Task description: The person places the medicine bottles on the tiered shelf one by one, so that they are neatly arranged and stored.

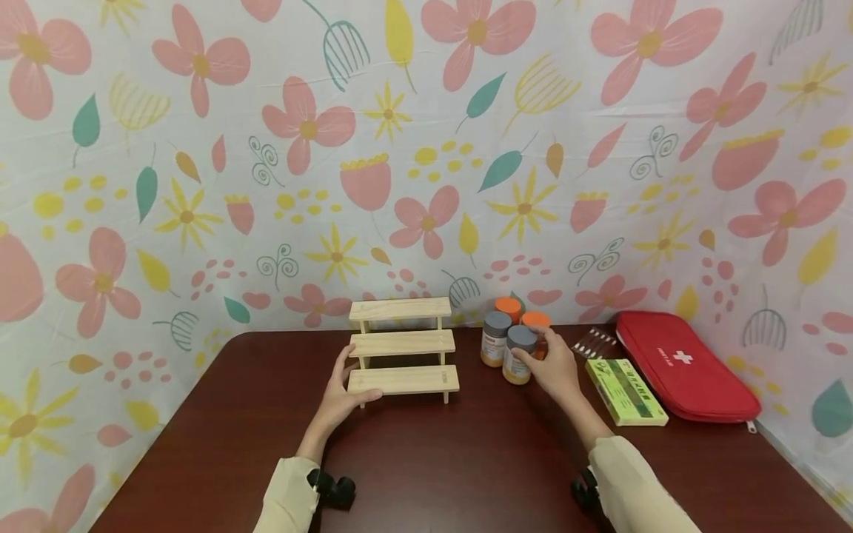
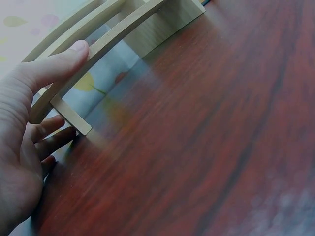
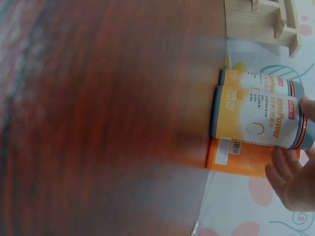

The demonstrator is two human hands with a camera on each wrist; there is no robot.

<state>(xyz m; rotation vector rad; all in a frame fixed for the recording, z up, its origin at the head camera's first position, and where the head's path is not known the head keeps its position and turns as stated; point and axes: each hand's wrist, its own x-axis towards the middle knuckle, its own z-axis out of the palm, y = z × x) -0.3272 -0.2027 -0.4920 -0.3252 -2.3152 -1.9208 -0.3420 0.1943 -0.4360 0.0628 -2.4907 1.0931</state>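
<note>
Both hands' fingers grip: the right hand [image 1: 556, 364] pinches the nearest grey-capped jar [image 1: 516, 370] on the bench [image 1: 433, 459], the left hand [image 1: 338, 397] clasps the wooden rack [image 1: 406, 380], likely a grasping step needing a steady lift.

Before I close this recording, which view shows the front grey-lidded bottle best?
The right wrist view: the front grey-lidded bottle is large, its "ImmPower" lettering readable, though the right hand partly hides the lid. The head view shows it smaller, from above. The left wrist view shows none of it.
</note>
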